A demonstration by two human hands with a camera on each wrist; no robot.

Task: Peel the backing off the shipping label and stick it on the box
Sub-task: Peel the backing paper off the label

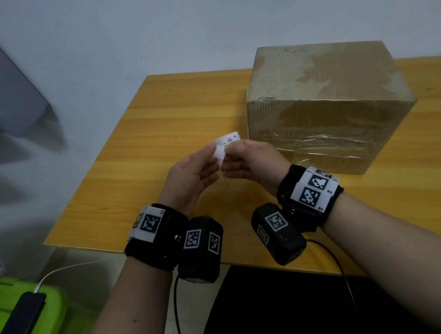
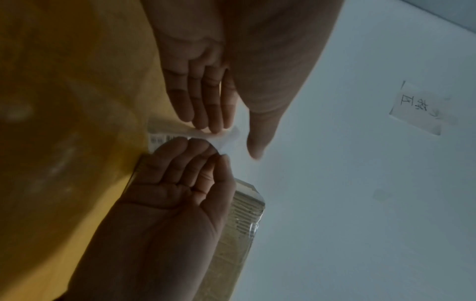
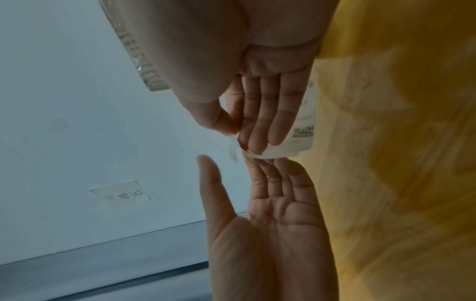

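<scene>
Label [image 1: 226, 145]: pinched by right hand [image 1: 252, 160] and left hand [image 1: 195, 174] above desk [image 1: 154, 136]; box [image 1: 325, 104] just right, nearer right hand.

The box [image 1: 328, 106] is the one tall obstacle, standing on the table [image 1: 169, 123] at about 1 o'clock from the hands, its near-left corner just beside the right hand [image 1: 252, 160]. Its top face lies open from above. From 9 through 12 o'clock the tabletop is bare wood, giving room to pass to the left edge and back to the wall [image 1: 195, 17]. Toward 3 o'clock a bare strip runs along the box's front face. At 6 o'clock the table ends. The left hand [image 1: 192, 175] and the label [image 1: 225, 145] hang above the table, fingertips of both hands close together.
</scene>
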